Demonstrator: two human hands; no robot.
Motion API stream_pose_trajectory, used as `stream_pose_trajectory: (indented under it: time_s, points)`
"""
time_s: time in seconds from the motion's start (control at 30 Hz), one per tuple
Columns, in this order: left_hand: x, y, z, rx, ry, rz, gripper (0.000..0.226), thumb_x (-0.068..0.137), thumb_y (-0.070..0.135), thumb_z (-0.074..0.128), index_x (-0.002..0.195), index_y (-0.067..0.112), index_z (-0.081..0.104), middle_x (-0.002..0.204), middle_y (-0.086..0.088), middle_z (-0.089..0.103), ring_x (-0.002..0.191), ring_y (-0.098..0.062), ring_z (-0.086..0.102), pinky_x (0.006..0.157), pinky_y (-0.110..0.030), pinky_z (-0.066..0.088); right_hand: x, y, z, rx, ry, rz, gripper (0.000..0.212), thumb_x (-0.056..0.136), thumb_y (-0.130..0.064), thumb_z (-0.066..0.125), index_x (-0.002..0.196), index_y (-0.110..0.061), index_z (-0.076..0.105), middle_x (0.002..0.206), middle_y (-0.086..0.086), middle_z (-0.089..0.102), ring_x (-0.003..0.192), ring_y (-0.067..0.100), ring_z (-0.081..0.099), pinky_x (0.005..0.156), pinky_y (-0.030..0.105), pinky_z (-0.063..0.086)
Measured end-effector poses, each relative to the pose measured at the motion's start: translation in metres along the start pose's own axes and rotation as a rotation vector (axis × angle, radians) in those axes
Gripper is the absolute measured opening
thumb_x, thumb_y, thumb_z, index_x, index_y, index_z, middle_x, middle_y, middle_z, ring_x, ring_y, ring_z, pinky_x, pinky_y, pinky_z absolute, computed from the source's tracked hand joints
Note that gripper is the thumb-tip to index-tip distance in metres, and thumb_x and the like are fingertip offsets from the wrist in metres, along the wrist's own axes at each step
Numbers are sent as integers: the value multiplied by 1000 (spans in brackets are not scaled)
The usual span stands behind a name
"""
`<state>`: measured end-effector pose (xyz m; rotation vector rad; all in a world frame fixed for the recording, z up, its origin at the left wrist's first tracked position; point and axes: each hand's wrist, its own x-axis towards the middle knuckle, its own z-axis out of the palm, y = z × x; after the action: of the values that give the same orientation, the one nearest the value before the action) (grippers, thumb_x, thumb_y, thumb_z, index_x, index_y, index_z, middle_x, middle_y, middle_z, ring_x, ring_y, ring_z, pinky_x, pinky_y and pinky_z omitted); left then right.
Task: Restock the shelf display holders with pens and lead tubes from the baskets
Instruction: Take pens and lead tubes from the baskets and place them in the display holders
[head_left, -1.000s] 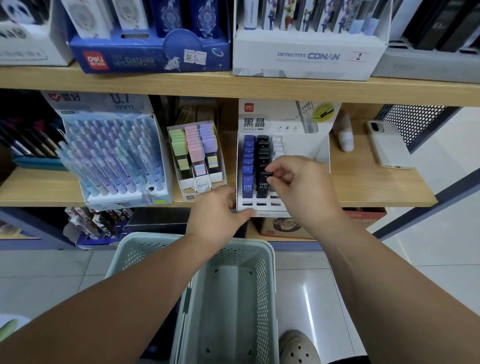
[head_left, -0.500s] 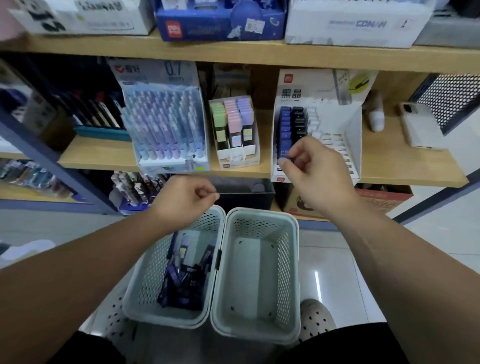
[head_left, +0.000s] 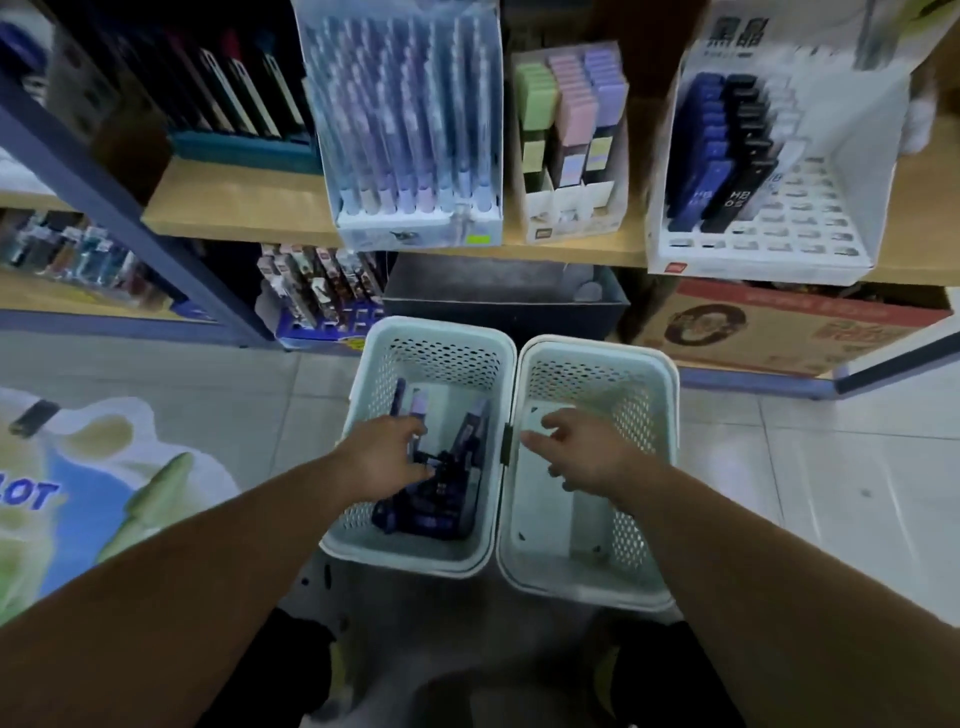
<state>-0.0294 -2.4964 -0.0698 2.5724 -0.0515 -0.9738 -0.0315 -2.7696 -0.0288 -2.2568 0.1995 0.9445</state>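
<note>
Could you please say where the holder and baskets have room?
In the lead tube holder, slots right of the black column are empty; it and the blue column are packed. The right basket looks bare beneath the right hand; the left basket is crowded with tubes.

- The left basket (head_left: 405, 558) is open-topped, so you can enter from above; dark lead tubes (head_left: 436, 499) crowd its floor around your left hand (head_left: 384, 457).
- Touching its right rim, the right basket (head_left: 582, 587) is open-topped too, with your right hand (head_left: 587, 457) spread over it.
- Beyond it, the wooden shelf edge (head_left: 571, 254) overhangs a dark bin (head_left: 498, 306).
- Above and to its right, the lead tube holder (head_left: 810, 223) has unfilled right-hand slots.
</note>
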Motion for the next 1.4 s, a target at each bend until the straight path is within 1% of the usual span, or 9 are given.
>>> stream_pose_trajectory:
  time_s: [0.17, 0.3, 0.43, 0.5, 0.73, 0.9, 1.07, 1.3, 1.4]
  points:
    - [40, -4, 21, -190, -59, -166, 62, 84, 48, 75, 135, 17, 59, 137, -6, 59, 119, -25, 59, 101, -34, 47, 21, 10, 50, 175, -47, 103, 79, 90, -66, 60, 144, -12, 42, 128, 14, 62, 106, 30, 66, 91, 50, 57]
    - [53, -6, 59, -315, -57, -247, 29, 92, 39, 67, 98, 11, 65, 109, -8, 64, 95, -25, 61, 72, -28, 43, 27, 17, 59, 263, -7, 111, 63, 88, -61, 66, 129, -20, 43, 104, 7, 69, 88, 24, 70, 78, 46, 60]
    - [59, 0, 95, -454, -9, -354, 35, 99, 23, 53, 130, 12, 63, 125, -15, 66, 106, -33, 64, 93, -36, 53, 29, 23, 63, 312, -7, 93, 56, 89, -60, 67, 125, -24, 43, 94, -2, 67, 82, 16, 70, 73, 41, 61]
    - [58, 2, 105, -492, -29, -351, 44, 97, 26, 55, 140, 18, 56, 130, -11, 63, 106, -31, 65, 94, -40, 55, 27, 25, 66, 353, 1, 100, 52, 88, -61, 66, 122, -28, 43, 95, -2, 66, 84, 17, 70, 72, 41, 62]
    - [68, 0, 104, -532, -47, -363, 66, 73, 56, 78, 124, 19, 60, 117, -4, 69, 99, -27, 67, 89, -43, 57, 22, 23, 74, 403, 20, 100, 46, 94, -58, 59, 124, -30, 37, 99, 2, 63, 89, 17, 65, 83, 47, 59]
    - [73, 8, 103, -223, -58, -408, 84, 70, 54, 82, 134, 11, 49, 126, -11, 62, 107, -30, 65, 87, -41, 57, 19, 20, 76, 445, 24, 108, 45, 96, -54, 59, 125, -29, 36, 103, 9, 62, 91, 22, 64, 85, 48, 58]
    - [79, 17, 104, -80, -19, -405, 61, 84, 18, 74, 135, 1, 44, 133, -20, 56, 116, -34, 60, 84, -38, 54, 18, 17, 80, 458, 47, 115, 46, 97, -53, 57, 128, -27, 36, 106, 17, 63, 90, 26, 64, 85, 53, 58]
    - [82, 9, 115, -267, 5, -389, 57, 85, 12, 71, 136, -1, 49, 135, -24, 54, 118, -36, 59, 95, -41, 54, 17, 15, 81, 484, 48, 138, 42, 97, -53, 57, 126, -29, 36, 107, 17, 61, 89, 28, 64, 83, 55, 58]
    - [83, 5, 115, -288, -52, -412, 49, 89, 14, 68, 134, -2, 54, 129, -22, 62, 113, -36, 63, 85, -36, 54, 14, 13, 80, 512, 42, 146, 41, 97, -52, 57, 124, -28, 37, 108, 20, 61, 79, 24, 60, 71, 53, 58]
